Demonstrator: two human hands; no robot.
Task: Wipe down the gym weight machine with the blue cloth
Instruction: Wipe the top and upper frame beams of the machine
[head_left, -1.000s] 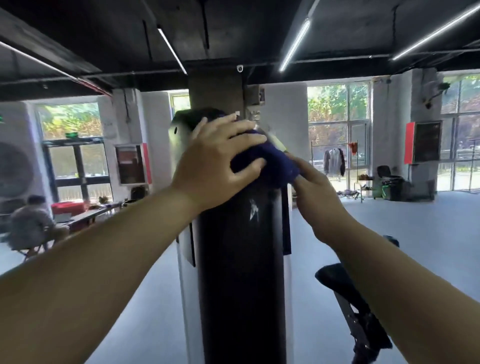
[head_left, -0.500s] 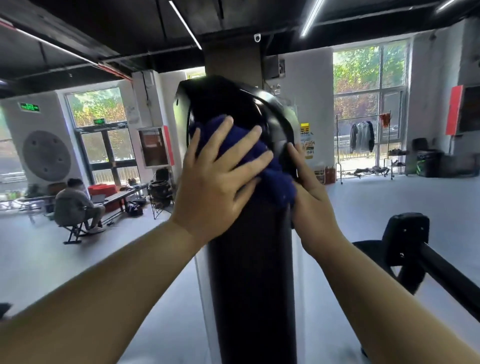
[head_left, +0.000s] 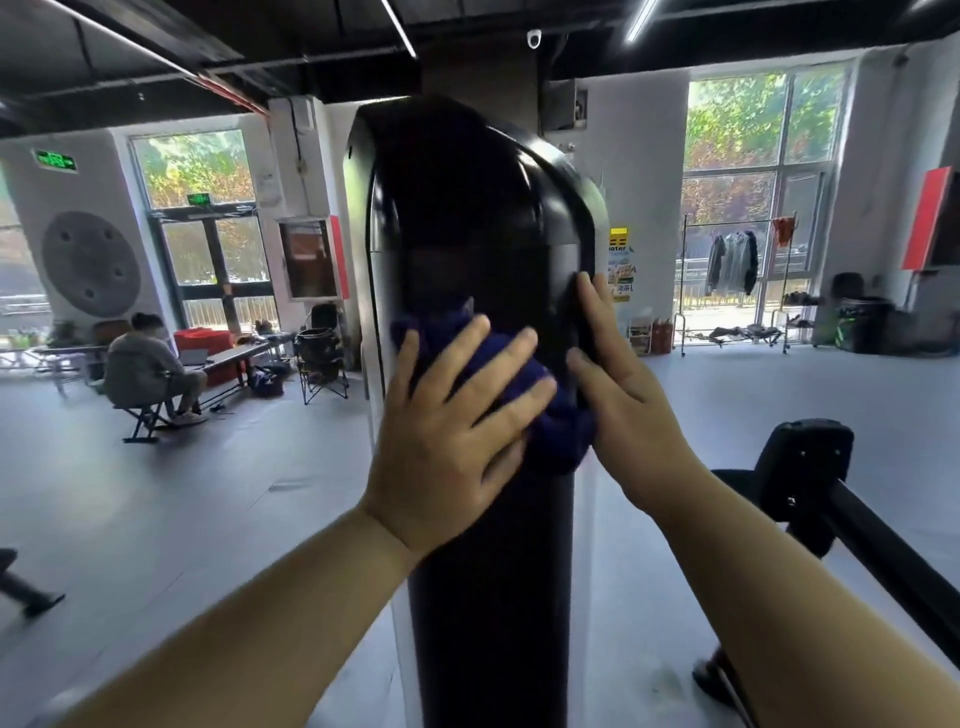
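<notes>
Left hand (head_left: 452, 452): I'm pressing it, fingers spread, on blue cloth (head_left: 561, 434) — mid-frame.
Right hand (head_left: 628, 415): resting released against weight machine (head_left: 467, 208).

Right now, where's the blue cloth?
Head view, centre: blue cloth pressed against the black machine column under the left hand, right hand beside it.

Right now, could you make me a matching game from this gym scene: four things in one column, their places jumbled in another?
1 blue cloth
2 right hand
3 seated person
4 hanging jackets

A by the right window
B under the left hand, on the machine
C at the far-left table
D flat on the machine's right edge

Pairs: 1-B, 2-D, 3-C, 4-A
</notes>
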